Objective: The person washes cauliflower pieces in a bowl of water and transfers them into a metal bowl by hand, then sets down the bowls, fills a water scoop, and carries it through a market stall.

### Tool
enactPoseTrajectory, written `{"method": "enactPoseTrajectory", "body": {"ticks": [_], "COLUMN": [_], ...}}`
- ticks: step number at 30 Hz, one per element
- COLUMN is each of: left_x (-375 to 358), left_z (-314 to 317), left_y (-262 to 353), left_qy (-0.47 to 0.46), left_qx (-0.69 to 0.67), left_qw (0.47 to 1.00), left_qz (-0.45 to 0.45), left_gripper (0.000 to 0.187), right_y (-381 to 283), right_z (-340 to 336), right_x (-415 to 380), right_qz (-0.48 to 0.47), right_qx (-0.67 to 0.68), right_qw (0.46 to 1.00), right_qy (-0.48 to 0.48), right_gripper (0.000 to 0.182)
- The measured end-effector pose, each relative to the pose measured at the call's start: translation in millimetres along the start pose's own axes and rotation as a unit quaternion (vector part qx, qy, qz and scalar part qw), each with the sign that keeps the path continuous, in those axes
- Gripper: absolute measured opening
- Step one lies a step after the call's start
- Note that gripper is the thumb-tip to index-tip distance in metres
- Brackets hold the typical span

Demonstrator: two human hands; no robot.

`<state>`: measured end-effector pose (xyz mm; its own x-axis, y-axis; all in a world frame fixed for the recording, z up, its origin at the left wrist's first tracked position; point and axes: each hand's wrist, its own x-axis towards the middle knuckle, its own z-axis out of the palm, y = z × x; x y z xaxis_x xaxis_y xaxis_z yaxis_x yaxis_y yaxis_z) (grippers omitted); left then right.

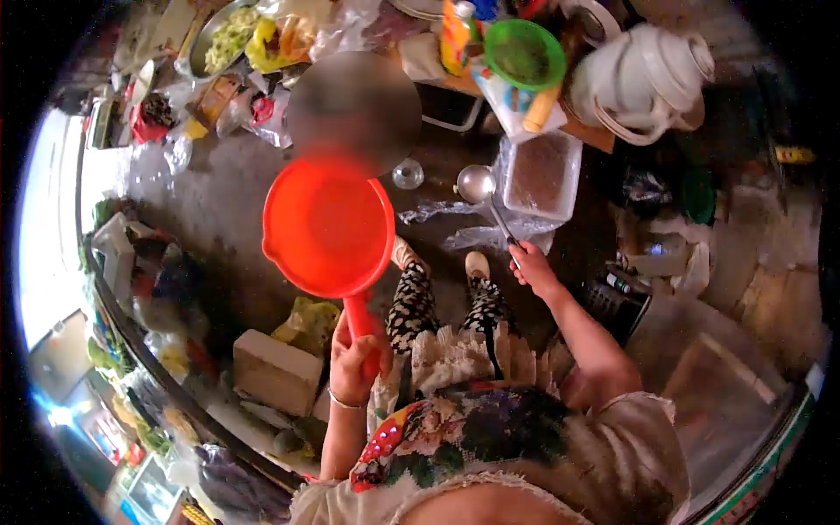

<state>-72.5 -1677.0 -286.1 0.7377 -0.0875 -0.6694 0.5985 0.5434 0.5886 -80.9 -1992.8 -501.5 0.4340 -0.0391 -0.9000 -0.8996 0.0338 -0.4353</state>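
Observation:
A red plastic dipper [329,226] with a round bowl and a pouring lip is held up by my left hand [357,357], its fingers wrapped round the handle. My right hand [532,265] grips the dark handle of a metal ladle [476,184]. The ladle's round bowl lies just left of a translucent rectangular tub [542,177], which holds something brownish. Clear plastic film [507,229] spreads beside and below the tub. What the dipper contains, if anything, I cannot make out.
A green basket [525,54] and an orange bottle [457,37] stand at the top. White stacked vessels [643,79] are at the upper right. A foam box [278,371] sits at the lower left. A metal bowl of chopped greens [229,42] is at the upper left.

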Motion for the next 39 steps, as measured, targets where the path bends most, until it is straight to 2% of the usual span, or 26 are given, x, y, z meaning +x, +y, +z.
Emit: {"method": "enactPoseTrajectory", "body": {"ticks": [3, 4, 6, 11, 14, 15, 16, 17, 19, 20, 21, 23, 25, 26, 27, 28, 29, 30, 32, 33, 35, 36, 38, 39], "left_x": [18.1, 23.8, 36.7, 75.3, 105.5, 119.6, 131.9, 142.8, 164.8, 174.4, 181.1, 194.5, 201.1, 205.0, 207.2, 211.1, 214.4, 214.2, 213.9, 215.2, 218.7, 220.1, 223.0, 224.9], "left_z": [-34.3, -44.9, -62.2, -107.5, -130.7, -139.6, -150.3, -160.6, -176.7, -180.7, -186.8, -198.8, -207.2, -209.2, -209.3, -209.5, -211.0, -213.3, -214.6, -214.9, -215.4, -216.2, -217.4, -217.2], "left_y": [22.7, 28.6, 38.6, 51.4, 36.6, 27.5, 17.3, 9.7, -3.4, -8.4, -15.1, -28.4, -41.2, -42.2, -41.5, -40.1, -39.8, -39.8, -41.3, -41.2, -43.6, -44.8, -47.3, -48.4], "left_qy": [0.017, 0.023, 0.061, 0.089, 0.132, 0.138, 0.149, 0.158, 0.209, 0.238, 0.250, 0.275, 0.293, 0.292, 0.297, 0.300, 0.296, 0.288, 0.279, 0.276, 0.274, 0.268, 0.263, 0.268], "left_qx": [0.000, 0.015, 0.034, 0.014, -0.010, -0.016, -0.033, -0.047, -0.070, -0.068, -0.077, -0.095, -0.118, -0.120, -0.116, -0.113, -0.114, -0.114, -0.114, -0.108, -0.103, -0.103, -0.103, -0.098], "left_qw": [1.000, 1.000, 0.997, 0.996, 0.991, 0.990, 0.988, 0.986, 0.975, 0.968, 0.965, 0.957, 0.949, 0.949, 0.948, 0.947, 0.948, 0.951, 0.953, 0.955, 0.956, 0.958, 0.959, 0.958], "left_qz": [-0.005, -0.007, -0.012, -0.009, -0.007, -0.005, 0.014, 0.030, 0.029, 0.029, 0.026, 0.022, 0.026, 0.019, 0.012, 0.011, 0.013, 0.011, 0.010, 0.017, 0.022, 0.015, 0.007, 0.004], "left_gripper": [0.059, 0.059, 0.060, 0.060, 0.058, 0.058, 0.060, 0.061, 0.067, 0.068, 0.069, 0.070, 0.070, 0.070, 0.070, 0.070, 0.070, 0.069, 0.069, 0.069, 0.069, 0.070, 0.071, 0.070], "right_y": [-26.7, -56.7, -83.5, -137.6, -144.0, -152.2, -157.2, -161.8, -170.6, -176.9, -180.9, -190.7, -162.2, -153.3, -138.1, -156.9, -180.2, -188.8, -208.6, -213.9, -209.3, -206.5, -204.4, -207.2], "right_z": [29.8, 45.3, 63.9, 95.4, 79.9, 74.9, 60.2, 49.2, 33.1, 35.5, 40.2, 65.6, 54.2, 76.9, 74.6, 85.6, 97.8, 90.6, 69.2, 51.2, 31.3, 29.1, 52.4, 64.2], "right_x": [54.0, 55.5, 88.8, 197.7, 301.6, 330.7, 365.7, 395.4, 445.4, 458.9, 470.8, 479.9, 546.3, 531.6, 540.0, 508.9, 476.6, 479.1, 475.3, 487.8, 505.6, 516.6, 525.0, 521.0], "right_qz": [-0.053, -0.018, -0.035, -0.040, -0.050, -0.047, -0.051, -0.063, -0.125, -0.138, -0.137, -0.111, -0.081, -0.201, -0.325, -0.189, -0.048, -0.002, 0.080, 0.151, 0.133, 0.136, 0.110, 0.115], "right_qx": [-0.004, 0.038, 0.043, 0.008, -0.059, -0.133, -0.175, -0.233, -0.433, -0.494, -0.523, -0.589, -0.584, -0.443, -0.452, -0.360, -0.250, -0.164, 0.007, 0.103, 0.269, 0.270, 0.376, 0.349], "right_qw": [0.999, 0.999, 0.998, 0.998, 0.991, 0.978, 0.972, 0.955, 0.850, 0.801, 0.775, 0.741, 0.754, 0.832, 0.791, 0.897, 0.964, 0.985, 0.996, 0.983, 0.954, 0.953, 0.919, 0.929], "right_qy": [0.003, 0.005, 0.010, 0.054, 0.110, 0.152, 0.148, 0.172, 0.274, 0.308, 0.328, 0.303, 0.291, 0.266, 0.255, 0.171, 0.078, 0.056, 0.029, 0.013, 0.012, 0.014, -0.040, -0.047], "right_gripper": [0.027, 0.026, 0.024, 0.018, 0.016, 0.017, 0.020, 0.022, 0.029, 0.033, 0.036, 0.036, 0.038, 0.038, 0.045, 0.040, 0.036, 0.027, 0.013, 0.015, 0.016, 0.016, 0.022, 0.023]}}
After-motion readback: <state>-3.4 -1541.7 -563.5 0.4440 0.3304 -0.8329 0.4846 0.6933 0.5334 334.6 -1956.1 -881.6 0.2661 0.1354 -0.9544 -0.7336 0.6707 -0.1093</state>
